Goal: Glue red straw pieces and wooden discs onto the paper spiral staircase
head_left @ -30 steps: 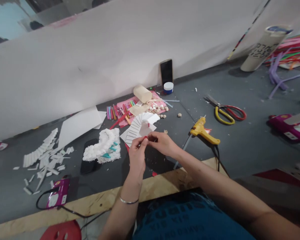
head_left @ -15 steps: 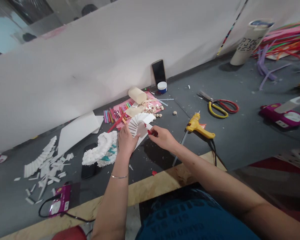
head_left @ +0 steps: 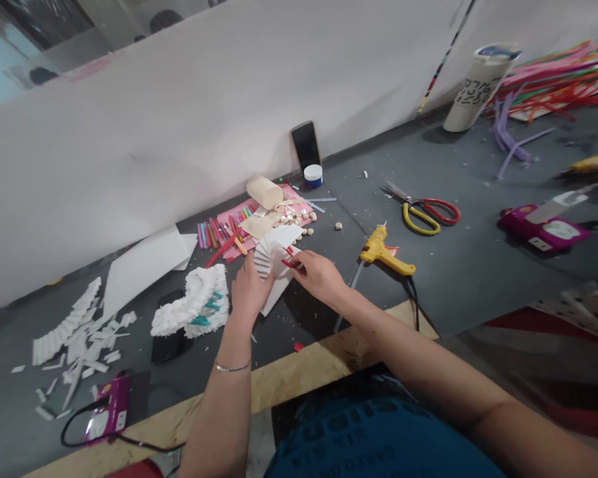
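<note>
A white folded paper fan piece (head_left: 274,255) rests on the grey table. My left hand (head_left: 246,289) grips its left edge, fingers curled round the paper. My right hand (head_left: 315,272) pinches a small thin red strip (head_left: 289,260) and holds it against the fan's right side. A white fluffy curved shape with teal bits (head_left: 192,311) lies just left of my left hand.
A yellow glue gun (head_left: 385,253) and red-and-yellow scissors (head_left: 426,212) lie to the right. Pink paper with coloured sticks (head_left: 229,229) and small beads sits behind the fan. White paper scraps (head_left: 70,332) lie far left. A phone (head_left: 305,143) leans on the white wall. A wooden board edge (head_left: 303,372) runs near me.
My hands moved from holding the red bit together in the air to the fan. The left hand now grips the paper; the right brings the red strip to it.
</note>
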Tool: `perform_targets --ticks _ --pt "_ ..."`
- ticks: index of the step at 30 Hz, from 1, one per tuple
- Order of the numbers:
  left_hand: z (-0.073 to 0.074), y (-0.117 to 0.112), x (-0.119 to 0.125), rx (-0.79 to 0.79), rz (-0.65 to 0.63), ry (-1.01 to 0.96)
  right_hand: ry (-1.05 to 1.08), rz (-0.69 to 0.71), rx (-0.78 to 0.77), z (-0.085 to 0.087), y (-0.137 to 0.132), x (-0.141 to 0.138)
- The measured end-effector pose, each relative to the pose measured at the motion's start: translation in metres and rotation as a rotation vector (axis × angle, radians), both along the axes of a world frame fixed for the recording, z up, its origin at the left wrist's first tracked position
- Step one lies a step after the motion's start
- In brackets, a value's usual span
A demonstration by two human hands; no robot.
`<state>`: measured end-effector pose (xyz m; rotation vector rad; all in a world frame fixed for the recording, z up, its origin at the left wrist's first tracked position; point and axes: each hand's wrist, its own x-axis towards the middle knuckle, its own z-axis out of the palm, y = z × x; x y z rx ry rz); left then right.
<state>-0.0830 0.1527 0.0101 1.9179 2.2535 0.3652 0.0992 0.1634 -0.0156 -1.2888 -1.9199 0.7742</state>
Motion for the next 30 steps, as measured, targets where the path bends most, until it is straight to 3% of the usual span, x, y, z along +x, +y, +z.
perform_targets --ticks 7,15,30 --pt "0.001 -0.012 0.009 -0.073 -0.027 0.044 -0.047 -0.021 0.050 0.006 -0.003 0.000" --pt "0.002 -0.019 0.018 -0.079 -0.022 -0.003 0.007 -0.082 0.022 -0.001 -0.008 -0.001" --pt "-0.003 -0.024 0.032 -0.095 -0.027 0.045 -0.130 -0.180 -0.059 -0.016 -0.012 -0.003"
